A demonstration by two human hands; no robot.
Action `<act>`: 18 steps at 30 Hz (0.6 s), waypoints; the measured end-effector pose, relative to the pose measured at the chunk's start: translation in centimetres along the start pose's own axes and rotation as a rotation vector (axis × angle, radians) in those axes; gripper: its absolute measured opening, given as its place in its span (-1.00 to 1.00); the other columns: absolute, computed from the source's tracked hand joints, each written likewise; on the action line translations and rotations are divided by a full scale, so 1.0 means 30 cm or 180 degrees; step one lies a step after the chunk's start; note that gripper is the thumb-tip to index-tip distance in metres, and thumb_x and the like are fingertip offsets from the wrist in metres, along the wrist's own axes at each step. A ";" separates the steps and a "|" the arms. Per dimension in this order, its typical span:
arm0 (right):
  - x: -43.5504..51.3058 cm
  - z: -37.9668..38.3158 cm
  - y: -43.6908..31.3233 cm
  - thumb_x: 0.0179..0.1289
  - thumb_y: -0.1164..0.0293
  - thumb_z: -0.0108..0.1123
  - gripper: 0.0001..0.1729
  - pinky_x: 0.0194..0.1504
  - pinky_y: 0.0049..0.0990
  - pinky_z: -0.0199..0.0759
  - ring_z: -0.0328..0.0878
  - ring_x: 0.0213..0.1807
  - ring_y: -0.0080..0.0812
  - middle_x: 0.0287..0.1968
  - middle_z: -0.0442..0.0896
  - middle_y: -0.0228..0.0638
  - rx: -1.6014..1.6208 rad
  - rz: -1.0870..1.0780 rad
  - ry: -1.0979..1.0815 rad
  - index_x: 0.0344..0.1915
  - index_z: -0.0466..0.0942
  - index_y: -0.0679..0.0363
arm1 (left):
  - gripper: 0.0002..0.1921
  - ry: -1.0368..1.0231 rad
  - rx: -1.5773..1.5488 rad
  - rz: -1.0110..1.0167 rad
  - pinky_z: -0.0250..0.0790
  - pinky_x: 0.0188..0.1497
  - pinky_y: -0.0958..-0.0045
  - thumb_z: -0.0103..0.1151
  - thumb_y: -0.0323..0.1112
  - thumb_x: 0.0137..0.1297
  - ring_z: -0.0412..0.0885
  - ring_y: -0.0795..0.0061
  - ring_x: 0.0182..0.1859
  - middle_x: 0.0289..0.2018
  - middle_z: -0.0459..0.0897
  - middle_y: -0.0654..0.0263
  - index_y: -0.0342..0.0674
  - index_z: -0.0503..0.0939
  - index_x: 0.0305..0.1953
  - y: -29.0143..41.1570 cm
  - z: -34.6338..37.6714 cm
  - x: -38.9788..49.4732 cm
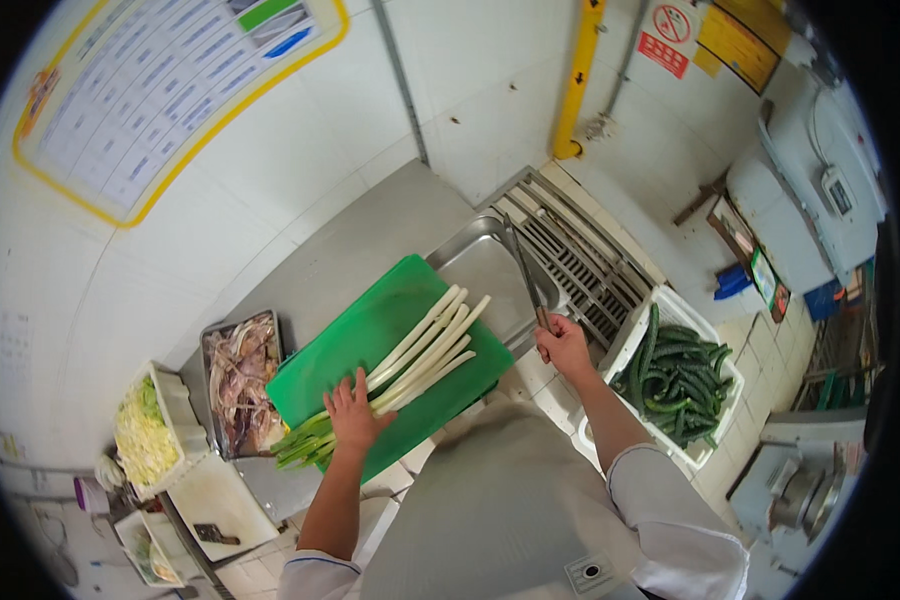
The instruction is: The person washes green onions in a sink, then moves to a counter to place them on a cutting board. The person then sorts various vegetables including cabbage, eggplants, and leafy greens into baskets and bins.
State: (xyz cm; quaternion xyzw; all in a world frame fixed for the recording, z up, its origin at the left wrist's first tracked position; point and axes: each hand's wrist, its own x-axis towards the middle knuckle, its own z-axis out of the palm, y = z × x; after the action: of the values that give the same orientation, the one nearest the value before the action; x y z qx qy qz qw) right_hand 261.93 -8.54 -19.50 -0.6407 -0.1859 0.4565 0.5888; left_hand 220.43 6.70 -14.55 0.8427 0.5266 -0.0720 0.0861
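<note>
Several long scallions [420, 349] lie across a green cutting board [390, 322], white ends pointing up and right, green leaves to the lower left. My left hand [356, 412] rests on them with fingers spread. In my right hand [564, 343] is the handle of a knife [523, 266], its long blade seen nearly edge-on and pointing up, above the right side of an empty-looking metal tray [480, 262] beyond the board.
A metal tray of raw meat pieces [244, 382] stands left of the board, near a white crate of chopped cabbage [144, 435]. A cleaver [216, 534] lies on a white board [221, 499]. At right are a slatted metal rack [577, 262] and a white basket of cucumbers [679, 382].
</note>
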 end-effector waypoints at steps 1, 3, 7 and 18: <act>0.015 0.009 -0.019 0.48 0.45 0.29 -0.89 -0.58 -0.54 0.23 0.34 -0.63 -0.66 -0.56 0.51 -0.47 0.0101 0.0056 -0.0157 -0.16 0.57 0.25 | 0.29 0.0184 0.0000 0.0012 -0.19 0.62 -0.36 0.65 0.21 -0.11 0.23 -0.08 0.53 0.43 0.34 -0.01 0.04 0.10 0.64 -0.004 0.004 -0.022; 0.042 0.033 -0.051 0.45 0.42 0.31 -0.87 -0.57 -0.54 0.25 0.38 -0.61 -0.66 -0.56 0.53 -0.46 -0.0187 0.0061 -0.0299 -0.23 0.61 0.26 | 0.28 0.0398 0.0010 -0.0055 -0.19 0.62 -0.35 0.65 0.20 -0.11 0.23 -0.08 0.53 0.44 0.33 0.00 0.04 0.13 0.63 -0.016 0.014 -0.062; 0.073 0.097 -0.115 0.38 0.37 0.36 -0.76 -0.50 -0.47 0.37 0.49 -0.56 -0.58 -0.50 0.61 -0.37 -0.1238 -0.0423 -0.0540 -0.08 0.68 0.30 | 0.14 0.0517 -0.0101 -0.0102 -0.25 0.64 -0.37 0.60 0.15 -0.01 0.22 -0.09 0.54 0.43 0.35 0.01 0.08 0.21 0.60 -0.041 0.033 -0.119; 0.326 0.738 -0.307 0.30 0.23 0.34 -0.65 0.19 -0.11 0.41 0.58 0.15 -0.11 0.03 0.73 -0.33 -0.3968 -0.3041 -0.2548 0.08 0.69 -0.07 | -0.17 0.0634 -0.0211 -0.0132 -0.05 0.59 -0.31 0.49 -0.01 0.19 0.36 -0.02 0.47 0.41 0.42 0.07 0.18 0.40 0.51 -0.033 0.123 -0.187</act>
State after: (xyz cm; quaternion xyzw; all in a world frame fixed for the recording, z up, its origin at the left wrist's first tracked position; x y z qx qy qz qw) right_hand 251.92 14.16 -12.15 -0.4911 -0.8415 0.1672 0.1508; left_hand 216.99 1.41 -17.04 0.8313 0.5520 0.0278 0.0596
